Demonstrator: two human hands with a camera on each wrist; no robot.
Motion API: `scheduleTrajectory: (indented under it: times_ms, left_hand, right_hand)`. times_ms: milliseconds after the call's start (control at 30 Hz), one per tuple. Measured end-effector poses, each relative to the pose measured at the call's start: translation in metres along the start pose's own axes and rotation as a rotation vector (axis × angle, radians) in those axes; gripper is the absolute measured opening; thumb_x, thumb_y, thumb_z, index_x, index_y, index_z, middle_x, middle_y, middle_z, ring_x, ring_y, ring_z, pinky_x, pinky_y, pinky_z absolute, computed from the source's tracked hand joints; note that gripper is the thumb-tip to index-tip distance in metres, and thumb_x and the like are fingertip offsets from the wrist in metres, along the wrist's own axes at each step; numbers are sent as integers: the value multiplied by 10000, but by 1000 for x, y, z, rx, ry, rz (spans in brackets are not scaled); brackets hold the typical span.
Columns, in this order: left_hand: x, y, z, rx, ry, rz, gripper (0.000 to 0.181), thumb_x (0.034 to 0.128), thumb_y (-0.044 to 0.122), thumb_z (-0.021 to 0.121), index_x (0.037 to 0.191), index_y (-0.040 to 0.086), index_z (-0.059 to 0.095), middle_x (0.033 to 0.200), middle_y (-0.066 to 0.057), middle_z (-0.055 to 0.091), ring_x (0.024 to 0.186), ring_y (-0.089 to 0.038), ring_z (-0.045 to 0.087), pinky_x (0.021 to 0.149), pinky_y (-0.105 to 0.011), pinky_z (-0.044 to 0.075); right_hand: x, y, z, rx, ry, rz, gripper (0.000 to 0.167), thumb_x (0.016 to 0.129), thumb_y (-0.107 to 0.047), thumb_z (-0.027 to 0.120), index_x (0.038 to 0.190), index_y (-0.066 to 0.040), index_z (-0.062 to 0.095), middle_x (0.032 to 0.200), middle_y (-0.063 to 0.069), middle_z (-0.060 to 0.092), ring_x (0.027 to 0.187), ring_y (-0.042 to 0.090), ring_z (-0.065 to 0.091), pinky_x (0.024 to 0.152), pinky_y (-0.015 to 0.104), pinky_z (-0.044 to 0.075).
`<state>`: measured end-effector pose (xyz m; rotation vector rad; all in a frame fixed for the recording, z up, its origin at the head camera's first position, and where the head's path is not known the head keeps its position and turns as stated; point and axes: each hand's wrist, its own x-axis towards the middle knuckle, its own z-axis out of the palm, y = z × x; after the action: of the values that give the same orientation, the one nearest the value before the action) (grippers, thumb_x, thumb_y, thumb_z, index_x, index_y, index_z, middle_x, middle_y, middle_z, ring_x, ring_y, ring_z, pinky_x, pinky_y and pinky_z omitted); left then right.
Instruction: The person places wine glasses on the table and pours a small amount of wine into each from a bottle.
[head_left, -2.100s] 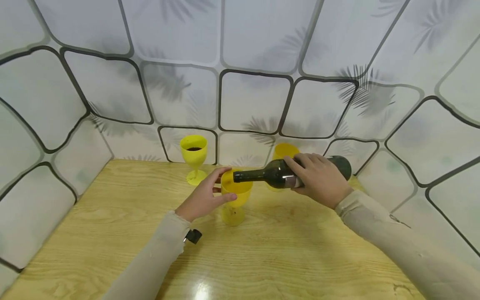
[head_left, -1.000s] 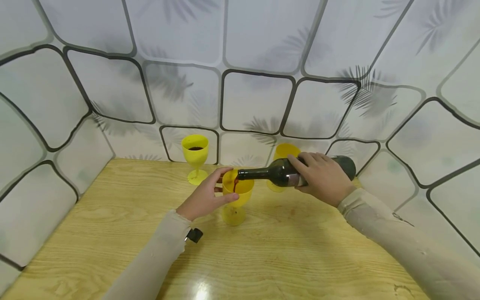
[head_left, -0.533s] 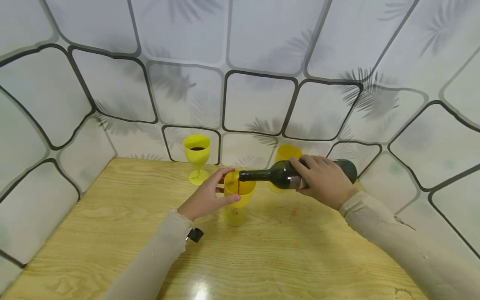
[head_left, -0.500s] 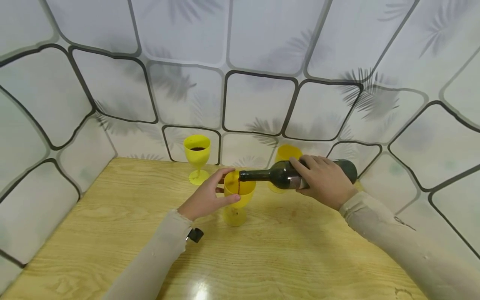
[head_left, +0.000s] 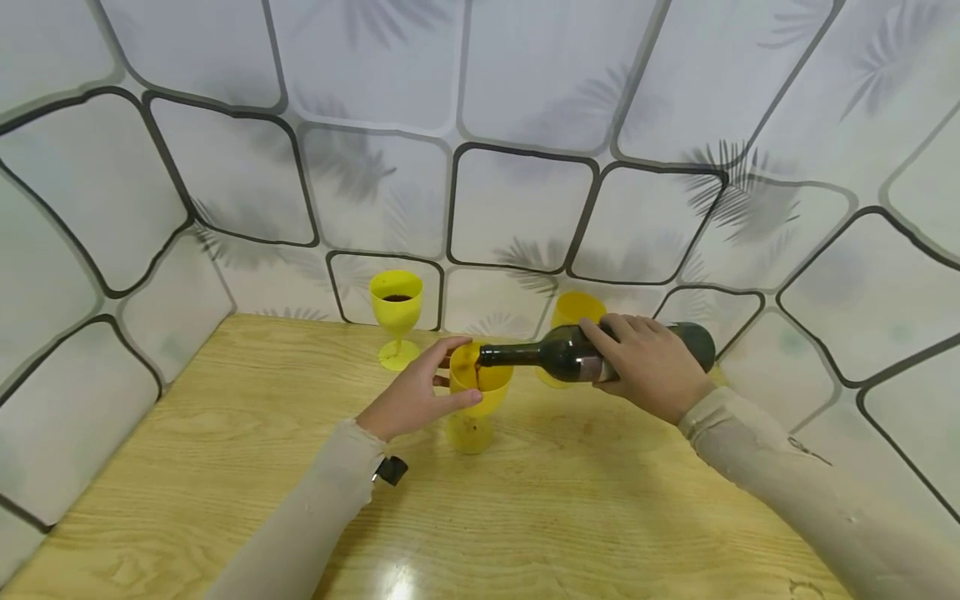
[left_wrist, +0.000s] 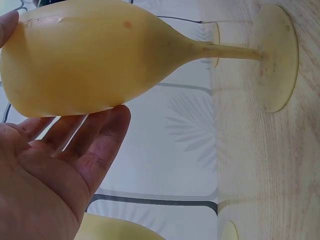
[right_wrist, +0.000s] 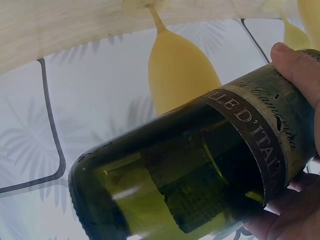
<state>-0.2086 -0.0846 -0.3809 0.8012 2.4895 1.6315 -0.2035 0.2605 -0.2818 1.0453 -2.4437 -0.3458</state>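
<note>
My left hand [head_left: 420, 392] holds a yellow goblet [head_left: 491, 402] by its bowl, thumb on the near side and fingers behind. The goblet stands upright on its foot; in the left wrist view the bowl [left_wrist: 100, 60] lies between the thumb and the fingers of the hand [left_wrist: 65, 155]. My right hand [head_left: 648, 367] grips a dark green wine bottle [head_left: 564, 354] round its labelled body. The bottle lies nearly level, its mouth over the goblet's rim, and a thin dark red stream [head_left: 478, 377] falls inside. The goblet's liquid level is hidden. The right wrist view shows the bottle's base end [right_wrist: 165, 185].
A second yellow goblet [head_left: 396, 315] with dark liquid in it stands behind the left hand, by the wall [head_left: 517, 208]. A third yellow goblet [head_left: 577, 307] is partly hidden behind the bottle. The wooden table [head_left: 555, 508] stretches toward the front.
Two seconds ago no stream showed at the bottle's mouth; a dark red one has run since about a second ago. Hands, bottle and goblet hold nearly still; the view has shifted slightly.
</note>
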Motion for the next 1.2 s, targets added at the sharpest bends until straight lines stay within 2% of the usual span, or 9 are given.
scheduleTrajectory:
  times_ms: [300,867,1200]
  left_hand:
    - [0,-2,0,-1,-2,5,851,925,461,772,1598,155,351,1527,26,459,1229,-184,565,1035,-426,509]
    - [1,0,0,-3,-2,-19,845,920,480,770,1597,191,356,1481,21,489,1207,-225,580,1011,-410,523]
    - [0,2,0,14,6,-33,817,922,479,768,1586,233,362,1455,34,505,1214,-194,573,1023,-412,515]
  right_hand:
    - [2,-2,-2,2,10,-10,872,709,-389,963,1402,-62,545,1130,199,616,1012,399,656,894,541,562]
    - [-1,0,-1,-15,19,-27,879,714,-402,961,1404,-55,541,1124,203,625,995,394,657,898,537,560]
    - [-2,1,-2,-28,30,-36,889,704,-408,966,1399,-43,550,1133,205,609,997,398,650,911,538,555]
